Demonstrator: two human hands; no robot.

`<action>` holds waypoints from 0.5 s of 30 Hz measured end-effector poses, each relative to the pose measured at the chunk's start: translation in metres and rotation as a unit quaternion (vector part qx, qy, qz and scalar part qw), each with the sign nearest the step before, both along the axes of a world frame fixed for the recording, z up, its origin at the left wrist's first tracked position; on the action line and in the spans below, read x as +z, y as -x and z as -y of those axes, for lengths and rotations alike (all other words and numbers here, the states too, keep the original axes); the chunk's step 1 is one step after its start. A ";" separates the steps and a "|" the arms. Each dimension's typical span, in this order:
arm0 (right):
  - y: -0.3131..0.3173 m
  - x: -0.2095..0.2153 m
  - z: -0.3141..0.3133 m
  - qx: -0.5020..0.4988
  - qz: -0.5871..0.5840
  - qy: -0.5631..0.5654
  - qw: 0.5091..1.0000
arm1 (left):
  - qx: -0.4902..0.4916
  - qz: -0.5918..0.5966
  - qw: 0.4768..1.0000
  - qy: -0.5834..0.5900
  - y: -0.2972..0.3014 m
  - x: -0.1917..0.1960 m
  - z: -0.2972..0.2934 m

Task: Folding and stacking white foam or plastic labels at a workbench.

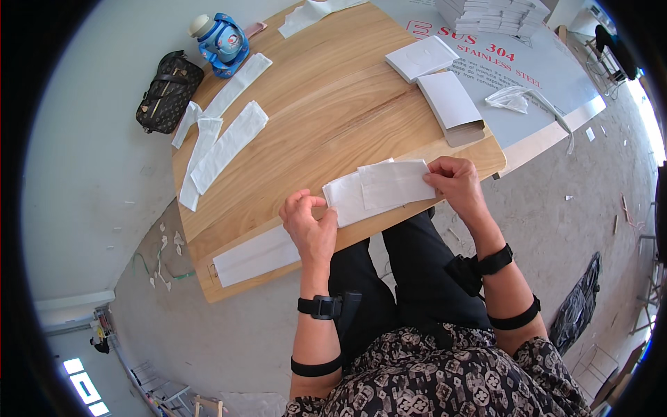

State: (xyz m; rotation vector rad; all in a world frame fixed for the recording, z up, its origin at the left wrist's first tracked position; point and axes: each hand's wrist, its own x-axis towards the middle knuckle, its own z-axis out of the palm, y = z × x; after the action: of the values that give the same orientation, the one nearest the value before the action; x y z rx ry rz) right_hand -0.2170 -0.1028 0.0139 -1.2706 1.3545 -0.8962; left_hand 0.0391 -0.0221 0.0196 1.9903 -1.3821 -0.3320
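Wooden desk [326,104] over a dusty concrete floor: white flat sheet [379,187] lies at the near edge, left hand [309,222] pinching its left end, right hand [455,182] clamping the right end; looks mid-fold, next move needs edges aligned before creasing.

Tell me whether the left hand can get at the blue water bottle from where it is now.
Probably not without leaning: the left hand pinches the white folded piece at the near edge, while the blue water bottle stands at the far edge. Only flat white strips lie between.
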 end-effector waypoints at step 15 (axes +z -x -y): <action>0.009 0.013 -0.018 0.100 0.045 0.098 0.989 | 0.017 0.030 0.999 -0.015 0.006 -0.001 0.000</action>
State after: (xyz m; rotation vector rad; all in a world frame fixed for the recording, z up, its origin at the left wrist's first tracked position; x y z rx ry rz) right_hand -0.2262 -0.0849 0.0272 -1.4686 1.0672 -0.9510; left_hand 0.0326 -0.0225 0.0181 2.0619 -1.3860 -0.2814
